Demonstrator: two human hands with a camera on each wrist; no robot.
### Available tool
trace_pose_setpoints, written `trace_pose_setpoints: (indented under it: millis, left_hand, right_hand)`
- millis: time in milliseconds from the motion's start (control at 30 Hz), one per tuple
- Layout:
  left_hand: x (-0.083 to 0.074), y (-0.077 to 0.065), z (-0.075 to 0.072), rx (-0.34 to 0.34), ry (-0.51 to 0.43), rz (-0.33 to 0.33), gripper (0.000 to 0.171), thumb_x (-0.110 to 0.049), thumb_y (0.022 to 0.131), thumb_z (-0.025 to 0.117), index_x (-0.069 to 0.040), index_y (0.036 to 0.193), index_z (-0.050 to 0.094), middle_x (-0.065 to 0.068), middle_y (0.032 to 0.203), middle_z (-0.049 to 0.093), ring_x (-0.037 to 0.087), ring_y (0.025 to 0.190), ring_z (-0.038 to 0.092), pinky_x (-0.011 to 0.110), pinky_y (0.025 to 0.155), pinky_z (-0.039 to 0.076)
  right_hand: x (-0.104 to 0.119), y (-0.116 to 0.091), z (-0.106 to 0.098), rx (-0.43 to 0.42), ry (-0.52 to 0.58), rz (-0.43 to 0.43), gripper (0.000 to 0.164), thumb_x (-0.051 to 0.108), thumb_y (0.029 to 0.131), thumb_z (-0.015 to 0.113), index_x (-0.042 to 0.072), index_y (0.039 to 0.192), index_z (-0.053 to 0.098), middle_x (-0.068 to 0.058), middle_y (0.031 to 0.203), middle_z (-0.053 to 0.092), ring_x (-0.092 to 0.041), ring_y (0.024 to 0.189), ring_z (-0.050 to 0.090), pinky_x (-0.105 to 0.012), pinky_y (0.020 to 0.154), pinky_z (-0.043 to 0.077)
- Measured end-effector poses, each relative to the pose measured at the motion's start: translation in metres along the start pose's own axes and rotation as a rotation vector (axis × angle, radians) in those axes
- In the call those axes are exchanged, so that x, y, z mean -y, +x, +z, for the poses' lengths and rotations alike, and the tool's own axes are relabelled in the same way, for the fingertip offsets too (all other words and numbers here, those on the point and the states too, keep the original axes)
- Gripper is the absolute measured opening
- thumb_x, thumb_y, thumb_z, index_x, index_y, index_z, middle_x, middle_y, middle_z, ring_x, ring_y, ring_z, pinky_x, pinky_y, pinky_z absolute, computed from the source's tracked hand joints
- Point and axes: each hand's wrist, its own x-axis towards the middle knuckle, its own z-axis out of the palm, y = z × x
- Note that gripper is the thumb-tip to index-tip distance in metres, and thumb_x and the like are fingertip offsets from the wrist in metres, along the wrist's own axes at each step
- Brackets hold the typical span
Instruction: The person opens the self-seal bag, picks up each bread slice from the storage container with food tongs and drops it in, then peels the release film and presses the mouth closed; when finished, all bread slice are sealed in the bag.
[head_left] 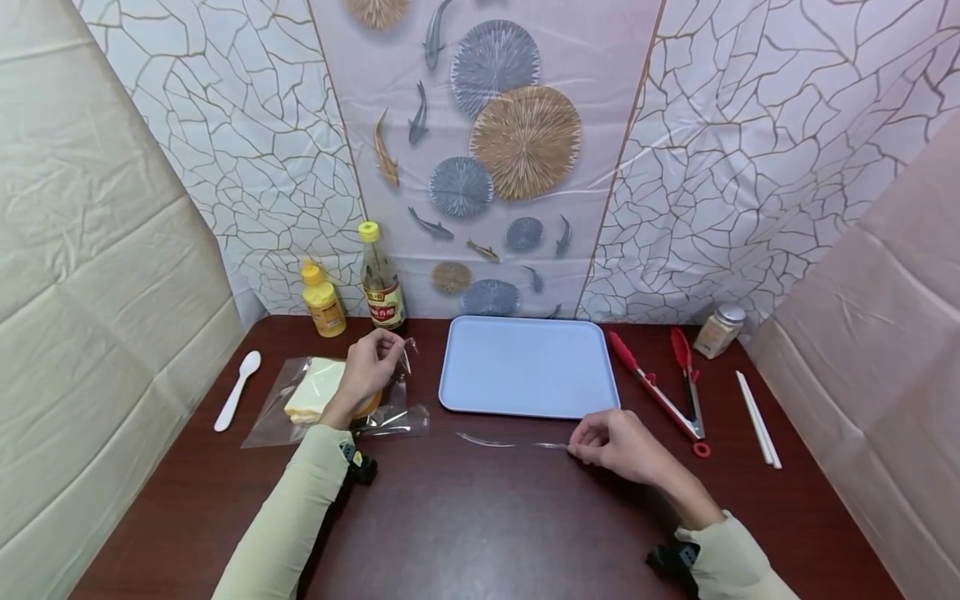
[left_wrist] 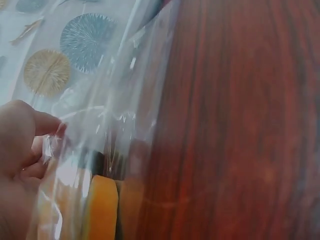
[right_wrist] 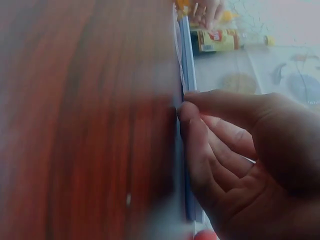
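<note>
A clear plastic bag [head_left: 272, 423] lies at the left, with pale, yellow-edged slices that look like bread [head_left: 317, 385] inside. My left hand [head_left: 366, 371] reaches over it and pinches the film at its right end between thumb and fingertips. In the left wrist view the raised film [left_wrist: 112, 115] stands in folds, an orange-yellow piece [left_wrist: 104, 205] showing through. My right hand [head_left: 618, 446], in front of the tray, pinches the end of a thin clear plastic strip [head_left: 486, 442] between thumb and forefinger. The strip stretches leftward just above the table or on it; I cannot tell which.
A light blue tray [head_left: 528, 367] lies at the back middle. Red-tipped tongs [head_left: 663, 400], white chopsticks [head_left: 759, 421] and a small shaker jar [head_left: 720, 330] are on the right. A white spoon [head_left: 238, 392], a yellow squeeze bottle [head_left: 324, 307] and a sauce bottle [head_left: 382, 287] are on the left.
</note>
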Motion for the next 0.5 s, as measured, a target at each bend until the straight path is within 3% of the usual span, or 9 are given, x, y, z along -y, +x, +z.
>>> trace_pose_setpoints:
  millis: [167,300,400,500]
  left_hand:
    - [-0.003,-0.001,-0.003,0.003,-0.011,-0.001,0.022,-0.03,0.107,0.069,-0.009,0.112,0.074,0.01,0.102,0.08,0.022,0.09,0.075,0.032,0.08,0.058]
    - [-0.005,0.0,-0.007,0.038,-0.012,0.0,0.032,-0.038,0.113,0.059,-0.01,0.113,0.075,0.008,0.103,0.081,0.023,0.093,0.076,0.035,0.082,0.059]
    - [-0.005,0.001,-0.015,0.085,0.016,0.039,0.034,-0.027,0.117,0.049,-0.006,0.116,0.076,0.011,0.105,0.082,0.027,0.097,0.078,0.04,0.086,0.062]
    - [-0.005,0.004,-0.024,0.172,0.09,0.099,0.03,-0.001,0.112,0.046,-0.001,0.118,0.076,0.015,0.109,0.082,0.031,0.104,0.078,0.047,0.093,0.063]
  right_hand:
    - [-0.003,-0.004,-0.005,-0.006,-0.012,0.004,0.009,0.019,0.095,0.086,0.015,0.095,0.078,0.005,0.084,0.076,-0.007,0.076,0.07,-0.022,0.07,0.057]
    - [-0.004,-0.003,-0.005,-0.026,-0.026,0.026,0.014,0.032,0.1,0.081,0.02,0.095,0.08,0.007,0.081,0.075,-0.007,0.072,0.069,-0.023,0.067,0.055]
    - [-0.005,-0.003,-0.004,-0.057,-0.037,0.016,0.02,0.033,0.105,0.074,0.02,0.09,0.081,0.007,0.076,0.075,-0.007,0.068,0.068,-0.023,0.065,0.055]
    - [-0.006,-0.004,-0.004,-0.083,-0.052,-0.003,0.022,0.026,0.106,0.073,0.019,0.086,0.08,0.007,0.073,0.073,-0.006,0.067,0.066,-0.022,0.066,0.053]
